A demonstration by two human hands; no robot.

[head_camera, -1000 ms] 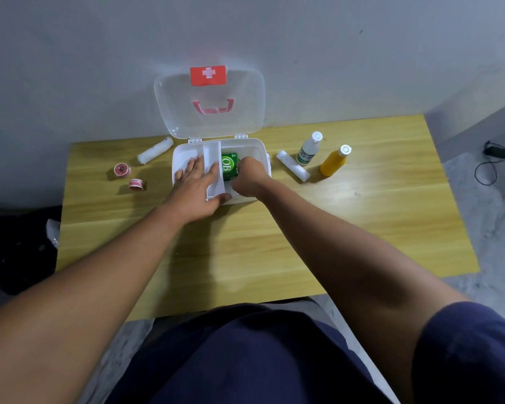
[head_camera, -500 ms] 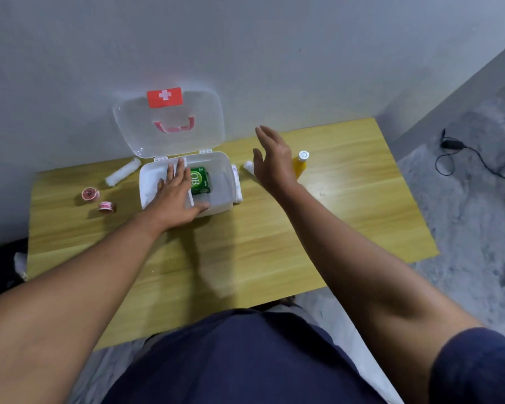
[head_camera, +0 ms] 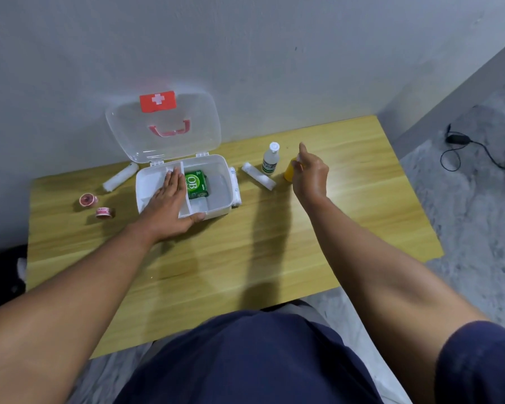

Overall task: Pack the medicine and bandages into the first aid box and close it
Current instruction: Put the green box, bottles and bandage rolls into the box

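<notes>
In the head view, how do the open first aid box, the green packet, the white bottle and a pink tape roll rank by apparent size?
Largest to smallest, as they look:
1. first aid box
2. green packet and white bottle: look alike, left unranked
3. pink tape roll

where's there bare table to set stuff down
The near half of the table, in front of the first aid box, and its right end beyond the right hand. Crowded: rolls left of the box, bottles right.

The person wears a dark navy short-sleeved top [head_camera: 478, 365], both forearms bare, and matching navy trousers [head_camera: 245, 360].
</notes>
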